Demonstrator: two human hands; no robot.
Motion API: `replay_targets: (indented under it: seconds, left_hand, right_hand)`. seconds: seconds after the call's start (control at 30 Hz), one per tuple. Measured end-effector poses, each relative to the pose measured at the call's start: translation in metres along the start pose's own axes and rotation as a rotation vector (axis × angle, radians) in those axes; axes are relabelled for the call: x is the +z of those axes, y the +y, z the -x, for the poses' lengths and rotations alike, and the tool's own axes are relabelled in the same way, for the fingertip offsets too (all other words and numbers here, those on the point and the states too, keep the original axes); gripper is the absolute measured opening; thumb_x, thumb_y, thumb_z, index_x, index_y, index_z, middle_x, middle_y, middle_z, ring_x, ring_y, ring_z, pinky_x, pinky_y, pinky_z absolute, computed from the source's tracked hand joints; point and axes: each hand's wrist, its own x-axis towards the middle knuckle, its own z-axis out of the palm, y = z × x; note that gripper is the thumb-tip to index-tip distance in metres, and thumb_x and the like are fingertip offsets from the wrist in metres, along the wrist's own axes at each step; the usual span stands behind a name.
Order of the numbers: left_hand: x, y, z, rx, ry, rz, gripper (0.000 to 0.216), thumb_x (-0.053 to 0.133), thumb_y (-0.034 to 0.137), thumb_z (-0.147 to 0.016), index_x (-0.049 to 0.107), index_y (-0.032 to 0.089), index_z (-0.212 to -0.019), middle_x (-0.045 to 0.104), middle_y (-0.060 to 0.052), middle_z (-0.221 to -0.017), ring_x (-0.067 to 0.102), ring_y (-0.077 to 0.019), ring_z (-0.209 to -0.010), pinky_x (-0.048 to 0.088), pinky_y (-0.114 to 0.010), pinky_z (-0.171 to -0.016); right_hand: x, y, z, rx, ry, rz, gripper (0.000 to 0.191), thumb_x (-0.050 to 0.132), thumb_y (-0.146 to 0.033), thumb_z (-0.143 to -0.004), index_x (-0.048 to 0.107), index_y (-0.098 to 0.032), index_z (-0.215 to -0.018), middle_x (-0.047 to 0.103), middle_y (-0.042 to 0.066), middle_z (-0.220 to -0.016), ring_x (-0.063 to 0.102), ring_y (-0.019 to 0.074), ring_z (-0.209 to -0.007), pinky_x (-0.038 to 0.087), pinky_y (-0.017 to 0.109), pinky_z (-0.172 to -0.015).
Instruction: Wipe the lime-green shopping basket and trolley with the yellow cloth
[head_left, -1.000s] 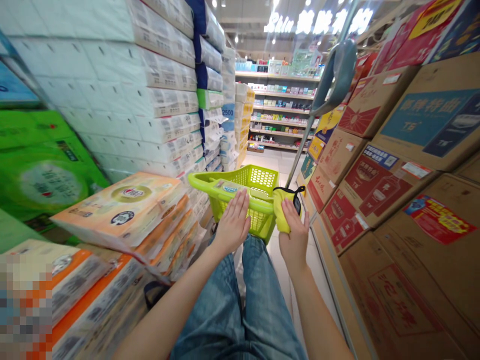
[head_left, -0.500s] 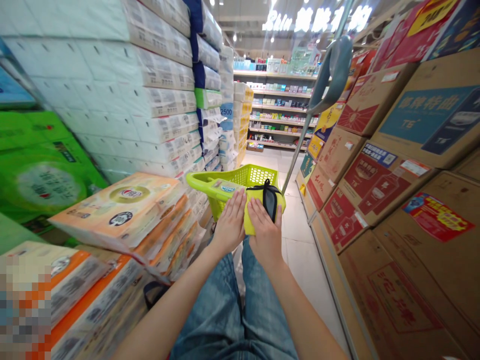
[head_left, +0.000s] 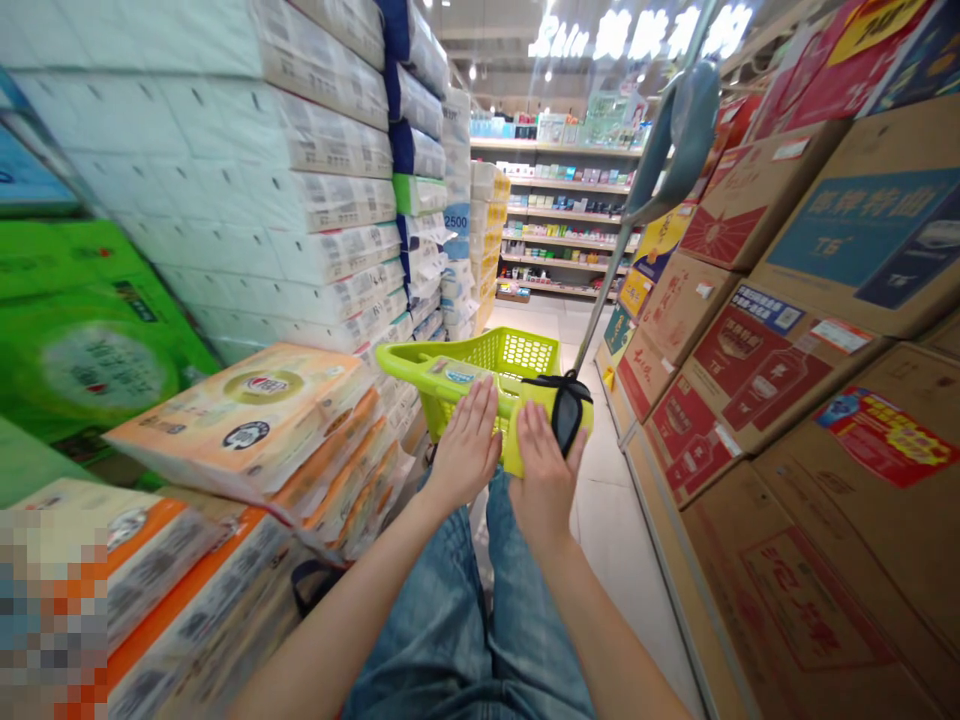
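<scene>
My right hand [head_left: 546, 475] grips a small yellow pouch [head_left: 513, 448] with black trim and a grey panel on its right side. Its fingers lie across the front of the pouch, which is tilted a little to the right. My left hand [head_left: 463, 450] is just left of the pouch, palm turned down, with fingers stretched out and close together near the basket's near rim. Beyond both hands stands a lime-green shopping basket [head_left: 536, 350] with perforated walls. A clear-windowed label sits on its handle [head_left: 409, 365]. The inside of the basket is mostly hidden.
Packs of tissues [head_left: 240, 395] are stacked at the left, with a tall wall of white tissue packs [head_left: 330, 130] behind. Printed cartons [head_left: 757, 350] line the right side. A slanting metal pole [head_left: 600, 310] with a grey loop grip [head_left: 675, 140] rises beside the basket. Stocked shelves [head_left: 562, 200] stand ahead.
My right hand has moved right with the yellow pouch, which now leans further right. A gap has opened between my left hand and the pouch. The view has shifted slightly.
</scene>
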Motion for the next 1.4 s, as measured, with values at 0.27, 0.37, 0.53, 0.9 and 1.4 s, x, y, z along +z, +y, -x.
replay_targets:
  seconds: [0.27,0.37,0.53,0.9,1.4]
  left_hand:
    - [-0.003,-0.003,0.001,0.02,-0.006,0.02,0.07,0.032,0.021,-0.095,-0.001,0.015,-0.157,0.012,-0.012,-0.165,0.007,-0.0241,-0.153,0.021,-0.048,-0.122]
    - [-0.002,-0.001,0.0,0.018,-0.004,-0.003,0.067,0.031,0.022,-0.098,0.0,0.013,-0.157,0.014,-0.013,-0.164,0.007,-0.0238,-0.153,0.021,-0.048,-0.122]
    - [-0.001,0.002,-0.002,0.015,0.0,-0.013,0.066,0.03,0.026,-0.1,0.0,0.013,-0.157,0.015,-0.013,-0.164,0.008,-0.0237,-0.153,0.02,-0.047,-0.123]
    - [0.0,-0.005,0.003,0.01,0.01,0.067,0.068,0.031,0.024,-0.097,-0.001,0.018,-0.157,0.013,-0.01,-0.165,0.008,-0.0222,-0.153,0.02,-0.046,-0.123]
    - [0.0,0.002,-0.002,-0.001,0.002,-0.034,0.067,0.032,0.025,-0.099,0.0,0.013,-0.157,0.014,-0.012,-0.164,0.007,-0.0237,-0.153,0.02,-0.046,-0.123]
  right_hand:
    - [0.001,-0.006,0.001,-0.106,-0.083,-0.096,0.077,0.039,0.0,-0.073,0.039,-0.019,-0.148,0.05,0.008,-0.148,0.042,0.0172,-0.14,-0.007,0.049,-0.123]
    - [-0.012,0.018,0.017,-0.117,-0.039,-0.092,0.08,0.037,0.001,-0.072,0.039,-0.022,-0.148,0.052,0.008,-0.146,0.046,0.0171,-0.138,-0.006,0.051,-0.122]
    - [-0.02,0.045,0.011,0.037,0.051,-0.047,0.079,0.037,-0.001,-0.071,0.04,-0.022,-0.147,0.05,0.01,-0.148,0.047,0.0201,-0.137,-0.001,0.055,-0.122]
    - [0.006,-0.025,-0.012,-0.009,-0.077,-0.016,0.065,0.043,-0.001,-0.076,0.049,-0.011,-0.14,0.051,0.015,-0.146,0.044,0.0226,-0.139,-0.01,0.05,-0.122]
    - [-0.024,0.063,-0.01,0.063,-0.03,-0.102,0.081,0.037,-0.002,-0.064,0.048,-0.02,-0.142,0.053,0.009,-0.145,0.046,0.0192,-0.138,0.011,0.053,-0.122]
